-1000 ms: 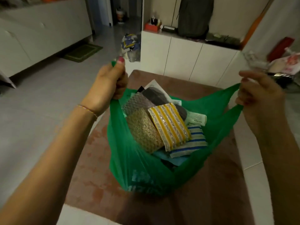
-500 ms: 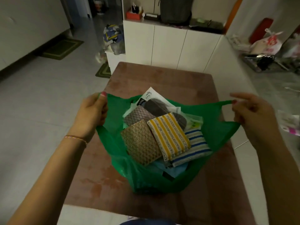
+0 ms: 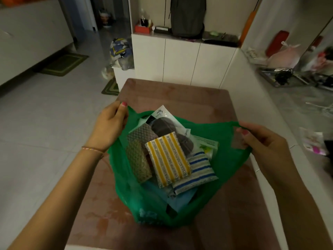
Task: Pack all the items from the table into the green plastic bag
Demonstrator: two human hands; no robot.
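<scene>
Left hand [image 3: 110,123] pinching one handle of green bag [image 3: 126,177], right hand [image 3: 261,143] pinching other handle, bag open on brown table [image 3: 189,94], striped sponges [image 3: 167,157] inside

A white packet [image 3: 187,132] in the bag shows letters, perhaps "Teng"; other print is unreadable.

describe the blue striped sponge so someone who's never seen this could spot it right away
On the brown table sits an open green plastic bag, its handles held by the left hand and right hand. Near the top of the pile inside, the blue striped sponge lies partly under the yellow striped sponge, on the right-hand side. It alone has blue and white bands.
</scene>
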